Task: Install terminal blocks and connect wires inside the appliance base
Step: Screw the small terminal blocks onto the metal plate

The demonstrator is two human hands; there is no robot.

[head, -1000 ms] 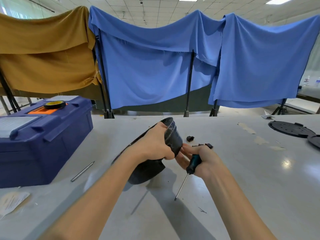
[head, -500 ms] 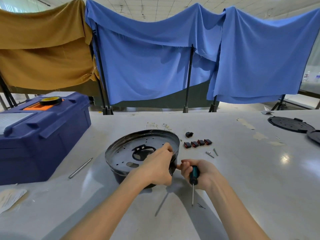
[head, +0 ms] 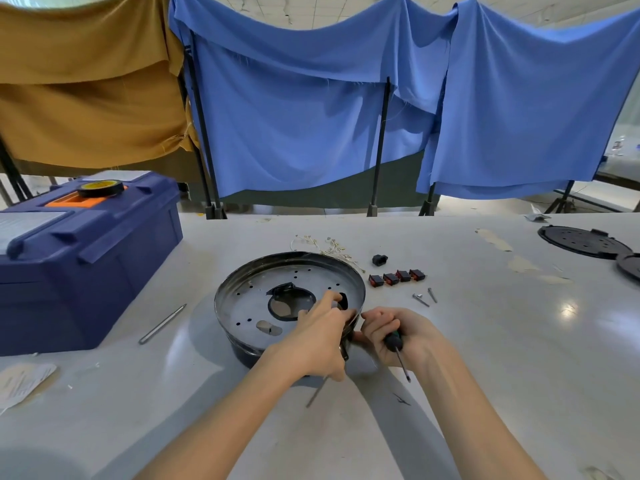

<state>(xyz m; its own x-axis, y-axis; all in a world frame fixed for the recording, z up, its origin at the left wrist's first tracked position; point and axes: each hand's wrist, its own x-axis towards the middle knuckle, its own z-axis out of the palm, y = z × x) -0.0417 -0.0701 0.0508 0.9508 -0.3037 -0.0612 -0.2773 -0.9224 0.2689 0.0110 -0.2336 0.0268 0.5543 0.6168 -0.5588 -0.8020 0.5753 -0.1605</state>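
Observation:
A round black appliance base (head: 256, 299) lies flat on the grey table, open side up, with holes in its metal floor. My left hand (head: 318, 337) grips its near right rim, fingers curled over the edge into the inside. My right hand (head: 401, 334) is just right of the rim and holds a green-handled screwdriver (head: 398, 351) with its shaft pointing down toward me. Beyond the base lie a row of small black-and-red terminal blocks (head: 396, 277), one black block (head: 379, 259), two screws (head: 425, 297) and a bundle of pale wires (head: 325, 245).
A dark blue toolbox (head: 86, 265) with a tape roll (head: 100, 188) on top stands at the left. A metal rod (head: 162, 323) lies beside it. Black round covers (head: 581, 242) sit at the far right. A paper sheet (head: 20, 382) lies at the near left. Blue and yellow cloths hang behind the table.
The base was held tilted up in my left hand; it has come down flat on the table. Both hands stayed at its near right rim, and the view has tipped downward.

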